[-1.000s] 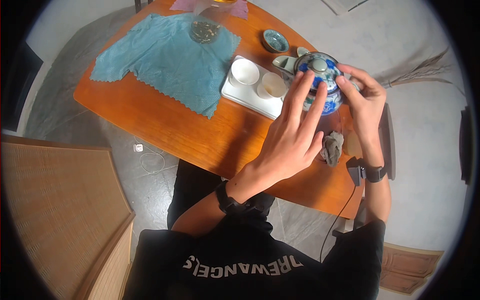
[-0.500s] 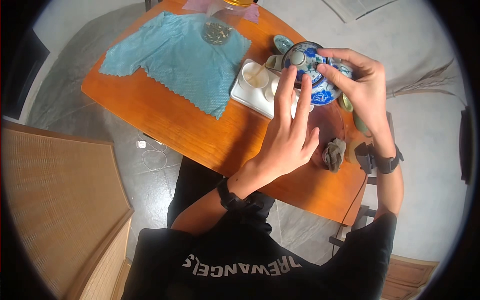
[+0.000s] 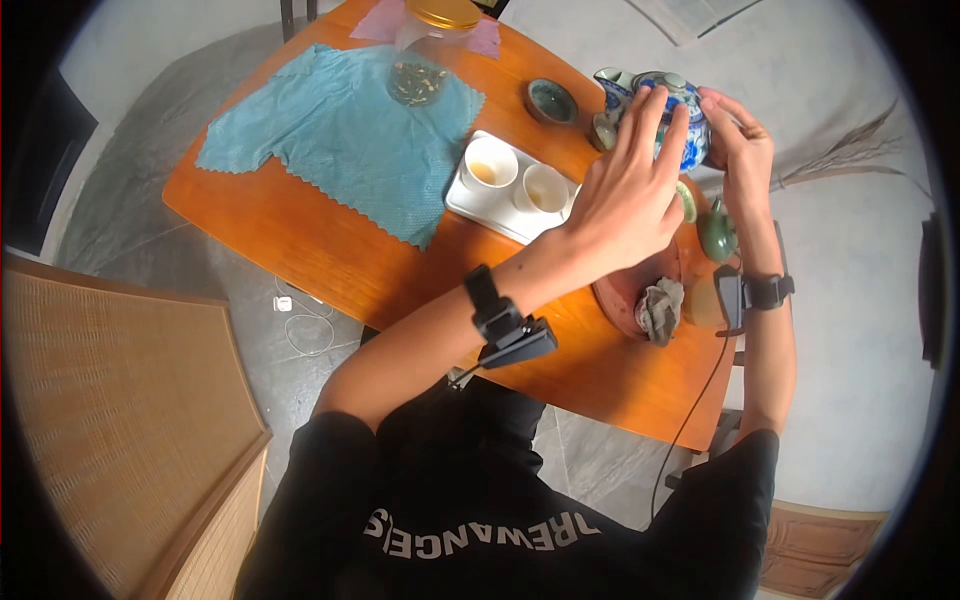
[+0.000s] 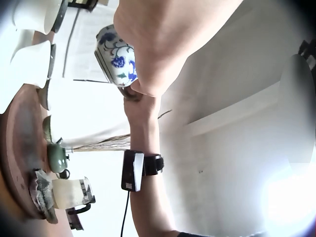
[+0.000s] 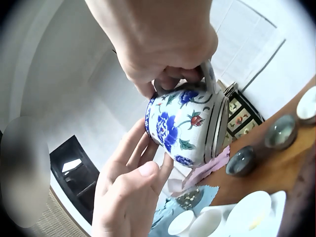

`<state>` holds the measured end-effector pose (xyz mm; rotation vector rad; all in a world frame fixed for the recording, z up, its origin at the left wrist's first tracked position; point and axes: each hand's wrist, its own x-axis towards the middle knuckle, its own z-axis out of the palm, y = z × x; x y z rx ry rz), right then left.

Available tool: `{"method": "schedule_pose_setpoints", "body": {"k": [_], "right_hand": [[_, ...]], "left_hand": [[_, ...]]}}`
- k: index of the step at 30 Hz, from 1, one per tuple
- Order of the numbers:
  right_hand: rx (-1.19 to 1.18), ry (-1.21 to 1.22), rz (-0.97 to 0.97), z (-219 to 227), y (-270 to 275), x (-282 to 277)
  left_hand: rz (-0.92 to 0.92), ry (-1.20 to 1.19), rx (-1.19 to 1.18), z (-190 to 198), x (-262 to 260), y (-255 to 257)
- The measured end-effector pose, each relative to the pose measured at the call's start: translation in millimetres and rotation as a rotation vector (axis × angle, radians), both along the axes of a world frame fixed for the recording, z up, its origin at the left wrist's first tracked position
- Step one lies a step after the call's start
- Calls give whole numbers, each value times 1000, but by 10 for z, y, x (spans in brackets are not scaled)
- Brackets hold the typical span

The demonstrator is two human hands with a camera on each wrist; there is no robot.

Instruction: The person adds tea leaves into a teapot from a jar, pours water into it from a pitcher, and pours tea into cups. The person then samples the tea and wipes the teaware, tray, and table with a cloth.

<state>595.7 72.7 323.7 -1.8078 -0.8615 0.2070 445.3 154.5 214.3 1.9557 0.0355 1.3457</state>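
Note:
A blue-and-white floral teapot [image 3: 692, 152] is up in the air beyond the table's far right side, roughly level. My right hand [image 3: 745, 160] grips it by the handle, fingers curled through, as the right wrist view shows. My left hand [image 3: 625, 205] has its fingers extended, tips at the lid [image 3: 674, 80]; the right wrist view shows them along the pot's top rim. Two white cups [image 3: 490, 162] with amber liquid stand on a white tray [image 3: 468, 203]. The tray's right end is partly hidden behind my left hand.
A gold-lidded jar [image 3: 418, 75] with dried leaves stands on a blue cloth [image 3: 340, 150]. A dark bowl [image 3: 552, 102] sits at the back edge. On the right are a small green pot [image 3: 718, 235], a round reddish tray [image 3: 615, 300] and a crumpled grey cloth [image 3: 660, 310].
Half a second ago the tilted teapot was pouring a stream into the left cup. Both hands have since moved it away towards the back right and levelled it; the stream has stopped.

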Motion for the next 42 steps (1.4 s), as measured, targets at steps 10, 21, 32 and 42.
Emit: {"method": "schedule_pose_setpoints", "body": {"k": [10,21,32,42], "right_hand": [[-254,-340,128,123,494,337],[-177,-416,19,-177,509,396],[-48,-114,-229,-288,-112,631],[-369,-476,-38,-36,-164,979]], "left_hand": [[-51,60,-109,-195,499,183],[-83,91,-77,-282,571,327],[-135,125,-30,-222,948,-101],[-181,163,-102,-251,1101,-274]]}}
